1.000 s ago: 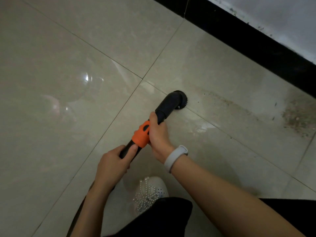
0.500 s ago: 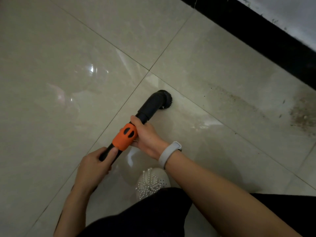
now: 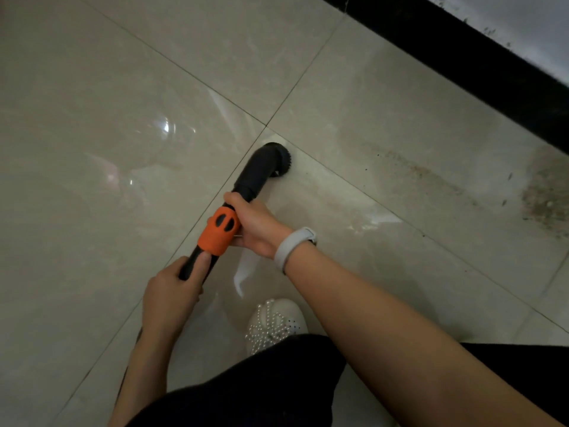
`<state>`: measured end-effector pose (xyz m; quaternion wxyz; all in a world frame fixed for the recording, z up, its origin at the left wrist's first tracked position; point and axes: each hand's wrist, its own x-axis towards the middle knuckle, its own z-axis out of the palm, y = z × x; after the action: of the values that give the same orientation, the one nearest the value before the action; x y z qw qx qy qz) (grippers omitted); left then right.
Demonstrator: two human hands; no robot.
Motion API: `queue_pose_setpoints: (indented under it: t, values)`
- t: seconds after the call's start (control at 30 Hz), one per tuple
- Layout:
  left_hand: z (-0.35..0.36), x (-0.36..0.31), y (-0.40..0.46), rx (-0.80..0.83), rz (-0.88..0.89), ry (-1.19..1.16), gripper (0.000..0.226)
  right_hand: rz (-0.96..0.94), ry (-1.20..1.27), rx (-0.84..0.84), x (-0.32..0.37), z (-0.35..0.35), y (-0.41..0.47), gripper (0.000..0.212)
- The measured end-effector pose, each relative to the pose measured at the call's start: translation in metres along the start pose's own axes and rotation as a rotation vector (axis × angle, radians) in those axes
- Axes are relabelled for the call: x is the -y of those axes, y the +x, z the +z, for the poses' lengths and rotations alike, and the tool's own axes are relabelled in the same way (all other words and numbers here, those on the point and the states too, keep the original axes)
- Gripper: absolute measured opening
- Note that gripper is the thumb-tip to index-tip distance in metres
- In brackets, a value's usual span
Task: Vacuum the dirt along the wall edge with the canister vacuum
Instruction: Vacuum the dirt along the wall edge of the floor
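since the frame a second ago we see the vacuum wand (image 3: pixel 246 192) pulled back from the wall: its brush head (image 3: pixel 278 157) then sat out on the tile toward the dirt, and now it rests right by the crossing of the grout lines, farther from the dirt patch (image 3: pixel 545 201). the dirt streak (image 3: pixel 421 171) and the patch look unchanged. the hands have come back with the wand, and their grips look much the same as before. the wand's long axis runs from about 7 o'clock near our left hand (image 3: pixel 171 295) up to about 1 o'clock at the brush head, which bends and faces down onto the floor (image 3: pixel 92 180), bristles touching the tile. our left hand wraps the black tube below the orange collar (image 3: pixel 217 231), thumb laid along the tube. our right hand (image 3: pixel 255 224) clamps around the tube at the collar's upper end, fingers curled under it, a pale wristband (image 3: pixel 292 246) on that wrist. the dirt patch lies at about 3 o'clock from the brush head, well apart, near the black baseboard (image 3: pixel 462 63). a beaded white shoe (image 3: pixel 274 323) stands at 6 o'clock below the hands.
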<state>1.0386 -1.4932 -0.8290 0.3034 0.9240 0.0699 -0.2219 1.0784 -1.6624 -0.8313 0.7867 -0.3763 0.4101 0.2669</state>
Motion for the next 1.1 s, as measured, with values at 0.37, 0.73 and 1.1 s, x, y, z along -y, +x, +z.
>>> queue_pose_setpoints:
  t: [0.37, 0.73, 1.1]
  values:
    - [0.032, -0.02, -0.004, 0.435, 0.072, -0.104, 0.049, -0.048, 0.322, -0.152, -0.035, -0.081, -0.039, 0.011]
    - [0.041, -0.059, 0.006, 0.196, 0.113, -0.041, 0.059, -0.122, 0.196, -0.141, 0.023, -0.071, -0.02, 0.013]
    - [0.074, -0.083, -0.01, 0.401, 0.161, -0.021, 0.06, -0.23, 0.14, -0.593, -0.007, -0.11, -0.021, 0.034]
